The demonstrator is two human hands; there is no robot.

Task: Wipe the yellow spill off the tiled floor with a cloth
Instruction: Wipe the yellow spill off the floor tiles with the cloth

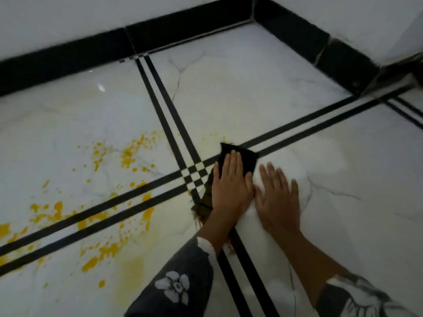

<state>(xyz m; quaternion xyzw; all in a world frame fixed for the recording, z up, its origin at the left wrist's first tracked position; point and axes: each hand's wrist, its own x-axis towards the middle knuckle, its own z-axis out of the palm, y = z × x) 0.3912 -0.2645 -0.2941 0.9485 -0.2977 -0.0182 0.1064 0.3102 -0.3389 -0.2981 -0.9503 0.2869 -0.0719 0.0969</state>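
Note:
A dark cloth (248,156) with frayed edges lies on the white marble-look tiled floor (251,88), where the black double stripes cross. My left hand (231,186) presses flat on the cloth with fingers stretched out and covers its middle. My right hand (277,197) rests flat on bare tile just to the right of the cloth, fingers spread, holding nothing. The yellow spill (128,154) spreads as splashes and drops over the tiles to the left of the cloth, with thicker patches (57,210) toward the left edge and pale yellow smears (134,266) near my left sleeve.
Black skirting (68,62) runs along the white walls at the back and right and meets in a corner (253,17). A blurred dark object (398,72) juts in at the right edge. The tiles to the right of my hands show no yellow.

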